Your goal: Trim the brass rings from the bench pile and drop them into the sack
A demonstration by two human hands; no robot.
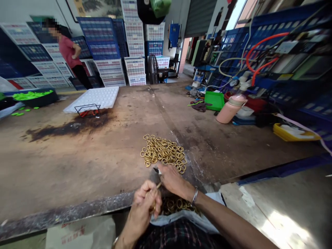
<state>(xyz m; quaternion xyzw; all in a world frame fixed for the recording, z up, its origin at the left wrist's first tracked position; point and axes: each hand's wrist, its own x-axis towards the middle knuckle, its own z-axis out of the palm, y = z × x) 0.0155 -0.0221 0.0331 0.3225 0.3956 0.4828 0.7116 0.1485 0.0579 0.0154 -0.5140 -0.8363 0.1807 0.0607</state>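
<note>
"Brass-coloured ring (158,185) in the left hand (145,200)?"

"Yes, pinched edge-on in its curled grip."

"And the right hand (171,178)?"

"Bent round a small dark-tipped tool (156,170), close to the near edge of the ring pile (163,150) on the desk (116,162)."

"What's below them?"

"More rings (178,204), in a pale sack (181,216) beside plaid clothing (176,236)."

"Farther out?"

"Pink bottle (228,113) and green tray (214,100) to the right, white moulded tray (97,98) to the left, then a person in a pink top (68,52) before stacked crates (100,34)."
</note>
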